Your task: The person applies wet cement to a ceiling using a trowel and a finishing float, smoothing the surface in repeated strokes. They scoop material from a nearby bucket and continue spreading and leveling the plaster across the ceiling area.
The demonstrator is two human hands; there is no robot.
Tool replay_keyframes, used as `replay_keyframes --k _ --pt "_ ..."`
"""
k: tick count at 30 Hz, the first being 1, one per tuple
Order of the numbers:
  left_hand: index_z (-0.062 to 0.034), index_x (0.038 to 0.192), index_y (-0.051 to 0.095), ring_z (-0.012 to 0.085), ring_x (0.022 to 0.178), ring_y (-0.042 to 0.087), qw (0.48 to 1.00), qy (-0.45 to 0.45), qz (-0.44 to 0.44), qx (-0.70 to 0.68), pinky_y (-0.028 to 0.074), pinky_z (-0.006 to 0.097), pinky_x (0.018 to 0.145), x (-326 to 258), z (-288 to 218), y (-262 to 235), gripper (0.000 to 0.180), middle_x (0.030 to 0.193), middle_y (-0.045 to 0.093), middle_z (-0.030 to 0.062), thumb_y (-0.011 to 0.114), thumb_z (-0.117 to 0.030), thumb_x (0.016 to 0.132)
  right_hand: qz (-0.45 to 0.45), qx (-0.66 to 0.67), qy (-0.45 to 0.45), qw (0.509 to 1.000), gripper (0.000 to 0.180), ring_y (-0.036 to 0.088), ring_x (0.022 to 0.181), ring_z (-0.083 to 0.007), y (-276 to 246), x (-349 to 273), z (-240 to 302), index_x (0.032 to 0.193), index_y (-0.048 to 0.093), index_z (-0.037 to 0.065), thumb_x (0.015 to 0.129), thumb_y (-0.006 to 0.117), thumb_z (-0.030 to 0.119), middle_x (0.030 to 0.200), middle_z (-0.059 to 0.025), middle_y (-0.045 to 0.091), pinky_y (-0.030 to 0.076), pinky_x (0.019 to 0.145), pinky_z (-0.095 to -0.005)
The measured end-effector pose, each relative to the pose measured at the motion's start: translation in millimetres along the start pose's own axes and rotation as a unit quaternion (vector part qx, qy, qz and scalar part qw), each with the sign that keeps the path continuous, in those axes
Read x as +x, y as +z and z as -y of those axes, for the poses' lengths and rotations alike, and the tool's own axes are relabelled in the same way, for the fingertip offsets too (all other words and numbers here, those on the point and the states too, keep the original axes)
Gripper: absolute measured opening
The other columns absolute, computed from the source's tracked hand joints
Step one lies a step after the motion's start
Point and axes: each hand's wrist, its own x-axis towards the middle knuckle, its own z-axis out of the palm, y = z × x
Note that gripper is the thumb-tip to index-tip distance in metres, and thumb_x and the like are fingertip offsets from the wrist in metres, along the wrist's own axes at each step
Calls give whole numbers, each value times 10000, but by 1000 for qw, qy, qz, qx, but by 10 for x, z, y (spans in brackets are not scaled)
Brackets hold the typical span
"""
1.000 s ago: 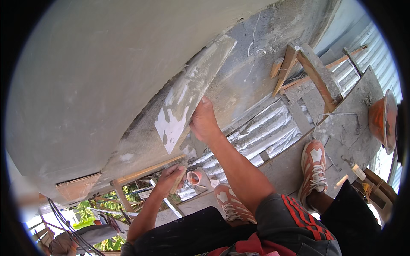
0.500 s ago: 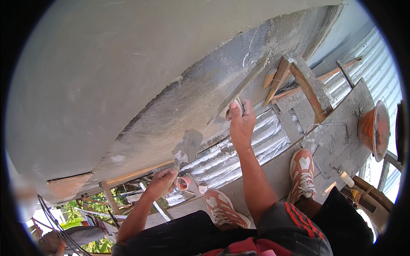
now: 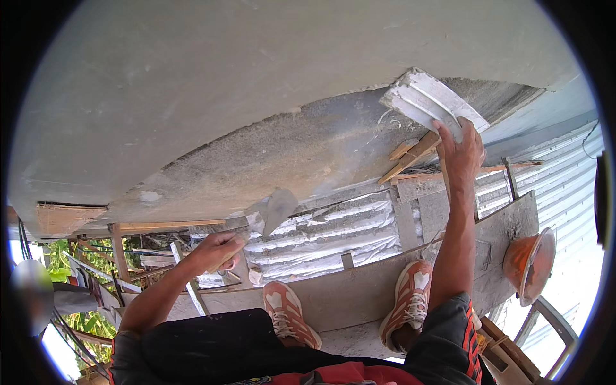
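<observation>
A long white plaster-caked float (image 3: 427, 102) lies against the wall (image 3: 256, 96) at the upper right, and my right hand (image 3: 462, 154) is shut on its lower end. My left hand (image 3: 215, 250) grips the wooden handle of a trowel (image 3: 279, 208) whose grey blade points up toward the wall, a little off it. Between the two tools runs a band of rough, darker grey plaster (image 3: 308, 154) below the smooth pale area.
I stand in orange-and-white shoes (image 3: 289, 314) on a grey plank (image 3: 359, 295). Corrugated metal sheeting (image 3: 333, 237) lies beneath. Wooden braces (image 3: 410, 157) lean on the wall beside my right hand. An orange bucket (image 3: 529, 263) sits at the right. Another person (image 3: 32, 289) is at the far left.
My right hand has swept the float along the wall from the middle to the upper right. The left hand with the trowel has stayed low on the left.
</observation>
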Motion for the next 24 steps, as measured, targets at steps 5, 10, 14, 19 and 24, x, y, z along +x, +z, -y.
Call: replay_keyframes --k 5,10,14,19,24 --pt "-62 993 625 95 603 547 1000 7 3 30 436 278 549 -9 4 35 382 797 611 7 573 -417 1125 -49 0 153 987 598 746 941 -440 -253 221 -209 1154 707 -19 949 798 536 997 -260 772 560 832 -498" --pt "-63 959 601 94 575 532 998 9 -1 70 422 299 531 -20 -113 111 396 736 566 5 564 -418 1130 -43 3 -23 999 514 742 876 -390 -89 -92 18 1093 728 -2 896 871 451 936 -197 771 575 777 -463" --pt "-79 944 601 83 562 511 993 36 7 114 409 300 520 45 -50 77 400 718 551 -6 559 -431 1130 -56 -9 -110 992 508 733 840 -326 26 -85 397 1087 738 26 855 891 451 922 -149 770 580 743 -431" --pt "-83 953 608 80 560 507 995 13 1 100 410 304 521 64 11 95 399 718 551 -7 564 -441 1125 -50 -34 -125 990 515 736 858 -342 -12 102 404 1115 733 35 874 867 471 918 -144 771 580 745 -444" --pt "-79 951 611 83 567 520 995 5 -5 101 418 305 525 0 6 83 416 731 555 -5 574 -460 1114 -61 -57 23 996 517 747 910 -455 -299 453 -167 1169 714 52 938 814 504 1021 -231 779 570 799 -533"
